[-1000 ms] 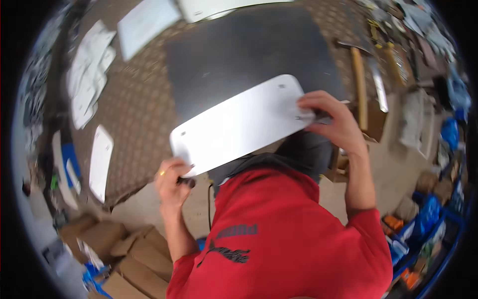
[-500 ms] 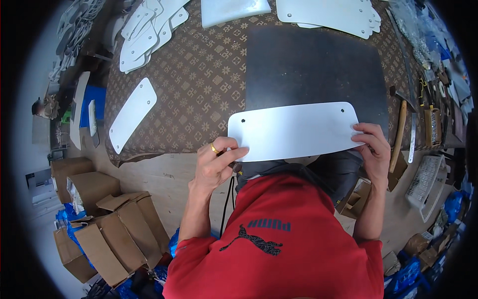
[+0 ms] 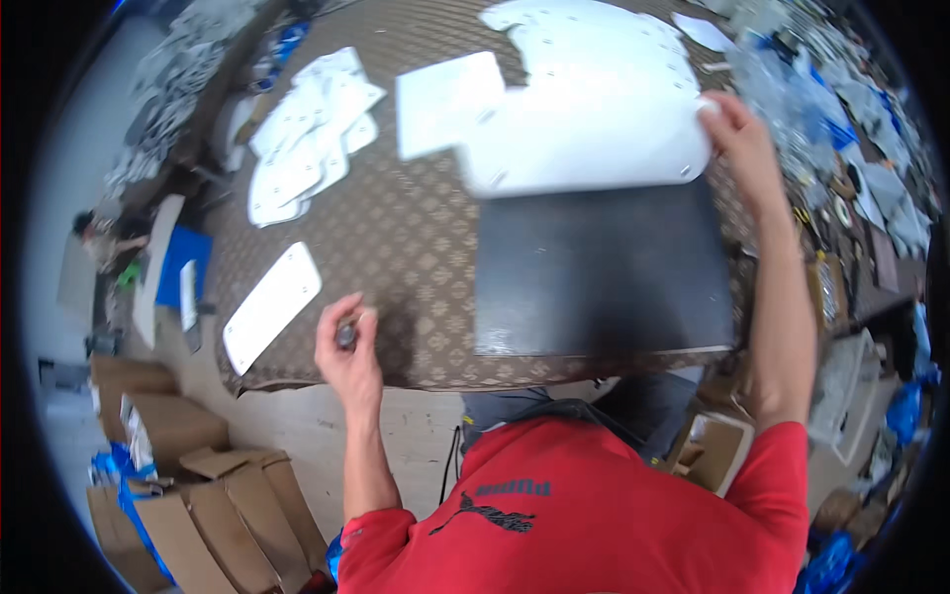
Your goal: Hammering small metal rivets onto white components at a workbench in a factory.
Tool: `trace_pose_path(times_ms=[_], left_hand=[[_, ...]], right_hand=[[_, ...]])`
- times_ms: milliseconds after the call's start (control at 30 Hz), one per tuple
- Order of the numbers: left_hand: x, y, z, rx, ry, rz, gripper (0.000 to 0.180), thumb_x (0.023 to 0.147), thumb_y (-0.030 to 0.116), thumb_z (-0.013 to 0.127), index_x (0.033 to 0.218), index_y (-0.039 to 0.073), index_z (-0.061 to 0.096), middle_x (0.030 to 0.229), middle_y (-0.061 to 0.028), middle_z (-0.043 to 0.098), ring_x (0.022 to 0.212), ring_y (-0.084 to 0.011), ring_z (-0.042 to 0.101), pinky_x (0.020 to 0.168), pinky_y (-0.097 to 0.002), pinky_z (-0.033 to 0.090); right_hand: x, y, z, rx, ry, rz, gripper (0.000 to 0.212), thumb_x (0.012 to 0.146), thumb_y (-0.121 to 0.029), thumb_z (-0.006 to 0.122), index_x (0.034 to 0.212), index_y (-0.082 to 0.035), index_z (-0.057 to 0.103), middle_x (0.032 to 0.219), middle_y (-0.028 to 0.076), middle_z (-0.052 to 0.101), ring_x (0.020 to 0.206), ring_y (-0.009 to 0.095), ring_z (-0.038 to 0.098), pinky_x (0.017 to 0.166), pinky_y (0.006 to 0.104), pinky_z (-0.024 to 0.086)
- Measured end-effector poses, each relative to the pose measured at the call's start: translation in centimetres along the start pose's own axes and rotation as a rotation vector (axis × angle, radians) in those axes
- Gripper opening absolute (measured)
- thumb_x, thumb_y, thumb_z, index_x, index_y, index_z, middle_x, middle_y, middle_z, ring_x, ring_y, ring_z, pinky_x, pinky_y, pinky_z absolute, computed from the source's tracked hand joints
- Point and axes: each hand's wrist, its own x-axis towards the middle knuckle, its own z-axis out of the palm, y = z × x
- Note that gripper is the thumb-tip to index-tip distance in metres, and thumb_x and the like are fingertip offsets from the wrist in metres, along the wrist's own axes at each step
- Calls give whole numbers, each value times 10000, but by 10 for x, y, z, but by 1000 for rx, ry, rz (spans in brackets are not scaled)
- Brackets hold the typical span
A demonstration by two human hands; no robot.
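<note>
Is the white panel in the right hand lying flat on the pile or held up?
Cannot tell for sure. The right hand grips the white panel by its corner over the white stack, past the black mat; it is motion-blurred.

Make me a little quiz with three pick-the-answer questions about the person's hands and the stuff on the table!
1. Where is the white sheet that the right hand holds?
A. On the floor
B. At the far edge of the black mat
C. Inside a cardboard box

2. What colour is the person's shirt?
A. Red
B. Green
C. Yellow

3. What is the left hand doing?
A. Lying flat and open
B. Gripping the white sheet
C. Closed around a small dark object

Answers: 1 B, the sheet lies just beyond the mat on the patterned table. 2 A, the sleeves and back are red. 3 C, the fingers curl round a small dark thing near the table's front edge.
</note>
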Motion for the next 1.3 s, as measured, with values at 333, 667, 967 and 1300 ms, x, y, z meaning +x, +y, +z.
trace_pose_path(times_ms=[333, 667, 967, 1300], left_hand=[[226, -108, -49, 339, 87, -102, 359, 905, 240, 746, 1143, -21, 683, 962, -86, 692, 895, -158, 629, 808, -300, 494], [380, -125, -9, 731, 229, -379, 843, 794, 560, 763, 1321, -66, 559, 1325, -284, 614, 1240, -410, 596, 1046, -481, 467], [425, -198, -59, 432, 358, -500, 609, 756, 301, 871, 1186, -69, 650, 1092, -240, 703, 993, -359, 684, 846, -425, 549], [365, -102, -72, -303, 417, -120, 78, 916, 82, 719, 922, 61, 644, 700, 14, 548, 455, -74, 412, 390, -266, 257]], right_hand=[[-108, 83, -64, -217, 272, -79, 293, 1035, -176, 605, 1256, 14, 624, 1200, 89, 636, 1100, 166, 592, 982, 279, 452], [-333, 145, -105, -544, 379, 435, 311, 1032, -273, 610, 1197, -14, 562, 933, 105, 643, 843, 173, 647, 751, 293, 529], [-289, 120, -70, -17, 454, 747, 314, 1007, -252, 649, 964, -104, 375, 616, 21, 512, 394, 99, 453, 322, 237, 325], [-290, 104, -65, 50, 511, 729, 297, 995, -255, 665, 941, -114, 409, 611, 15, 510, 419, 107, 468, 350, 229, 344]])
